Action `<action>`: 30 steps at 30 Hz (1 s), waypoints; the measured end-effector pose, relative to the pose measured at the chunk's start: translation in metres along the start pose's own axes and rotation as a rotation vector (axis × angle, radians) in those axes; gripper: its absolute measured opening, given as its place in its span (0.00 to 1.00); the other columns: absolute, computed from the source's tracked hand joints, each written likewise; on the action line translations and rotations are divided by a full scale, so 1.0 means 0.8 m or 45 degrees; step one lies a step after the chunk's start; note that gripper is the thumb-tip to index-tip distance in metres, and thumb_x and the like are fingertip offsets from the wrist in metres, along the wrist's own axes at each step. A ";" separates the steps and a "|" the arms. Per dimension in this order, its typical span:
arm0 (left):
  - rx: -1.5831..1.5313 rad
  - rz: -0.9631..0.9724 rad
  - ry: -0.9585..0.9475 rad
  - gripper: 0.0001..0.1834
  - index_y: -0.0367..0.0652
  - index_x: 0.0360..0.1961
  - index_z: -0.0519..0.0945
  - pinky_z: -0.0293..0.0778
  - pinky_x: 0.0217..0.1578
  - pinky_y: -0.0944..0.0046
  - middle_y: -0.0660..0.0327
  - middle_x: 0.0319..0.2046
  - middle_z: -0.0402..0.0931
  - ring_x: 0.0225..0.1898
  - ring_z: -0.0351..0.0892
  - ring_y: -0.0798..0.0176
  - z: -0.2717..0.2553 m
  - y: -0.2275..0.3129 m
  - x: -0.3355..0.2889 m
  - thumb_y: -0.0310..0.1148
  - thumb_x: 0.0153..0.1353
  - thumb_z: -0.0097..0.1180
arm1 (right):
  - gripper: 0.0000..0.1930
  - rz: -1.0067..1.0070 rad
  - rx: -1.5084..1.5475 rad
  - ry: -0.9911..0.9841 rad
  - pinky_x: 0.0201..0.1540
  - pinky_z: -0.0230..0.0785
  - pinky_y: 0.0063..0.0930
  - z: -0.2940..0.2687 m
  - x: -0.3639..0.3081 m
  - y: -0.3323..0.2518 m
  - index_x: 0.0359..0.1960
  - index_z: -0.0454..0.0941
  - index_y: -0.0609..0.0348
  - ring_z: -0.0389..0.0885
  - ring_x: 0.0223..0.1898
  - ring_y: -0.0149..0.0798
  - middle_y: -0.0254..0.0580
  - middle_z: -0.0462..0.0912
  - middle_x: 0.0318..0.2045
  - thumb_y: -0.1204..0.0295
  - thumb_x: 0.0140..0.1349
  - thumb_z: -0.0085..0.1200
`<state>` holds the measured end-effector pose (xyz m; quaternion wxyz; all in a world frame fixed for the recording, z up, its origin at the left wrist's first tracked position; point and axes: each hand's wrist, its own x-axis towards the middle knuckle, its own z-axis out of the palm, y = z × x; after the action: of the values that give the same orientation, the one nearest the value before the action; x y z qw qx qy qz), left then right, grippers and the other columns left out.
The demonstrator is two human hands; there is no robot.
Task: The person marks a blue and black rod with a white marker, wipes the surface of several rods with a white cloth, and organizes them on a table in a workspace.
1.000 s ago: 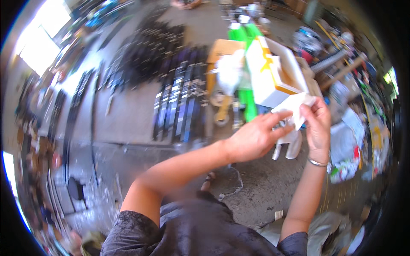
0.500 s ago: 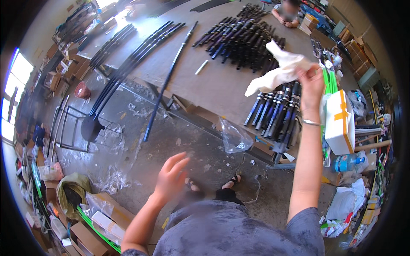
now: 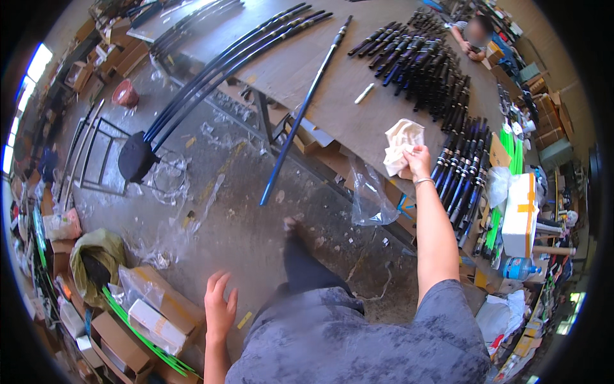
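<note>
My right hand (image 3: 417,161) pinches a crumpled cream-white cloth (image 3: 401,136) over the table's near edge. Just right of that hand lies a row of dark rods (image 3: 462,168), looking like fishing rod sections with pale bands. Behind them, a large pile of similar rods (image 3: 422,72) covers part of the tabletop. One long dark rod (image 3: 306,107) lies farther left, its blue end sticking out past the table edge. My left hand (image 3: 219,308) hangs low over the floor, fingers apart, holding nothing.
Several long rods (image 3: 211,80) run from the table (image 3: 320,86) to a black stool (image 3: 137,157). A small white stick (image 3: 364,93) lies on the tabletop. Boxes (image 3: 118,339) stand lower left, a white foam box (image 3: 519,214) at right. Another person (image 3: 476,37) is at the far side.
My right hand has brought the cloth lower and leftward, from above the rods to the table's near edge. My left hand has dropped lower. The view has shifted, and one leg is stepping.
</note>
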<state>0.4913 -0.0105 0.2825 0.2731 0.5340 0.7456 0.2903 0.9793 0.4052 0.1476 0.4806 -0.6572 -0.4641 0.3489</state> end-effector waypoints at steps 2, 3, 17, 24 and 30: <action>0.028 -0.070 -0.055 0.23 0.39 0.52 0.75 0.73 0.49 0.61 0.54 0.56 0.70 0.56 0.72 0.54 -0.006 -0.016 0.010 0.18 0.53 0.57 | 0.17 0.117 -0.243 0.091 0.36 0.76 0.27 -0.006 0.010 0.038 0.42 0.72 0.61 0.78 0.35 0.32 0.38 0.78 0.35 0.78 0.53 0.66; 0.027 -0.067 -0.052 0.23 0.39 0.52 0.75 0.73 0.49 0.61 0.54 0.56 0.70 0.55 0.72 0.54 -0.009 -0.020 0.018 0.18 0.53 0.57 | 0.17 0.120 -0.229 0.100 0.34 0.76 0.27 -0.009 0.012 0.048 0.43 0.72 0.62 0.79 0.34 0.31 0.38 0.79 0.35 0.77 0.54 0.65; 0.071 -0.078 -0.190 0.23 0.39 0.52 0.75 0.70 0.54 0.57 0.51 0.53 0.73 0.54 0.73 0.46 -0.105 -0.055 0.248 0.21 0.52 0.60 | 0.12 0.548 -0.124 0.043 0.32 0.75 0.27 -0.047 0.027 0.054 0.41 0.69 0.55 0.80 0.31 0.32 0.37 0.79 0.32 0.75 0.61 0.60; -0.019 -0.076 -0.087 0.22 0.39 0.51 0.75 0.71 0.53 0.58 0.51 0.51 0.74 0.53 0.74 0.47 -0.148 -0.116 0.304 0.21 0.53 0.60 | 0.16 0.219 -1.156 -0.039 0.41 0.74 0.33 -0.087 0.055 0.059 0.42 0.71 0.59 0.80 0.35 0.40 0.42 0.79 0.33 0.71 0.55 0.64; -0.078 -0.119 -0.063 0.22 0.39 0.51 0.75 0.72 0.52 0.58 0.52 0.52 0.74 0.53 0.75 0.48 -0.176 -0.177 0.308 0.22 0.54 0.60 | 0.24 0.229 -1.734 0.106 0.48 0.70 0.41 -0.004 0.039 -0.050 0.47 0.70 0.61 0.80 0.42 0.54 0.53 0.81 0.37 0.60 0.54 0.64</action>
<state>0.2307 0.1677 0.2517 0.3211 0.4970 0.7535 0.2866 0.9813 0.4384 0.1863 -0.0528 -0.8616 -0.5047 -0.0076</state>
